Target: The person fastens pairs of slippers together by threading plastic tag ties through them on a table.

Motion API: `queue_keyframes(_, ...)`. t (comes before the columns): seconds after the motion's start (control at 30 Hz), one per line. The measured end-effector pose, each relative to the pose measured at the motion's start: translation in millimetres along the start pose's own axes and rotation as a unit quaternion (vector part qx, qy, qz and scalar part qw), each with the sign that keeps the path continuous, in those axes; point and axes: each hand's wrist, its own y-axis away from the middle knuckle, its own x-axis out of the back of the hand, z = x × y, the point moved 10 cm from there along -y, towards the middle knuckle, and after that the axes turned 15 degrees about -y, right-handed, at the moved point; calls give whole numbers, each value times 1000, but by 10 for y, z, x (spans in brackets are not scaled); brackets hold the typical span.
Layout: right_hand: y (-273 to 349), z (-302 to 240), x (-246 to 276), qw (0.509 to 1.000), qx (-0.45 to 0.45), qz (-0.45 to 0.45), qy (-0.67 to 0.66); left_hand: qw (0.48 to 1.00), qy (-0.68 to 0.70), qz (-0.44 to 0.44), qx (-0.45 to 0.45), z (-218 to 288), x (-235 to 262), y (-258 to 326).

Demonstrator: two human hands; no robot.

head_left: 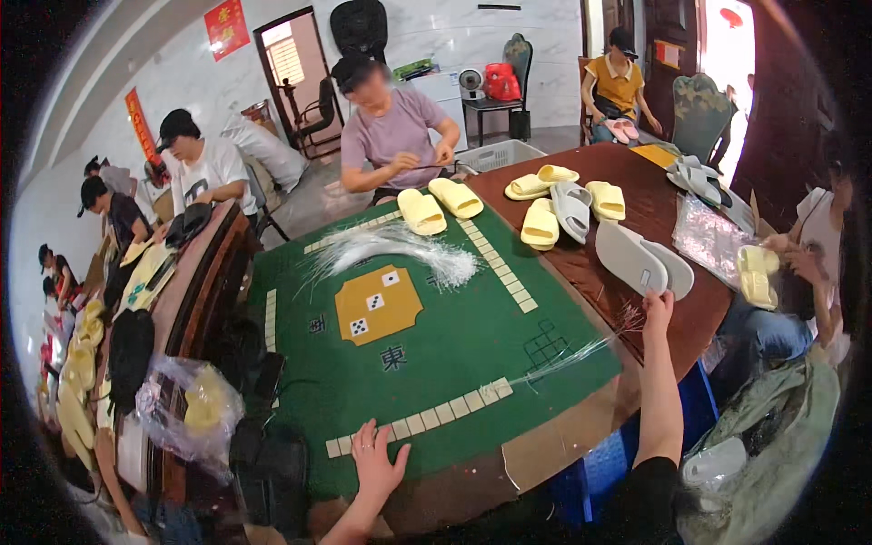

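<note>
A green game mat [436,363] covers the brown table [654,209]. Left hand [377,463] rests flat and released at 6 o'clock; right hand [658,311] reaches, fingers loose, touching the grey slippers [640,259] at 3 o'clock.

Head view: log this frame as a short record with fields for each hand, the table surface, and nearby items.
left hand: left hand lies flat, fingers spread, on the near edge of the green mat, holding nothing
right hand: right hand reaches out to the grey slippers on the brown table; grip unclear
on mat: bundle of clear plastic strands, pair of yellow slippers
on table: more yellow slippers
nearby: person in a mauve shirt seated opposite
</note>
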Motion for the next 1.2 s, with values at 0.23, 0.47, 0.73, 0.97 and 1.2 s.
queue_keyframes(0.23, 1590, -665, -1250, 966, 38, -243, 78, 1000, 15, 19, 11, -95, 35, 106)
queue_keyframes(0.47, 3181, 5, -1902, 865, -166, -468, 75, 926, 312, 140, 159, -545, 291, 280)
queue_keyframes(0.73, 4264, 187, -2383, 758, -267, -592, 61, 966, 152, 165, 130, -634, 1172, 533)
queue_keyframes(0.97, 4618, 161, -2048, 719, -140, -655, 185, 982, 109, 115, 102, -528, 840, 677)
queue_keyframes(1.2, 4693, 101, -1734, 776, -231, -565, 159, 985, 143, -58, -80, -30, 814, 360)
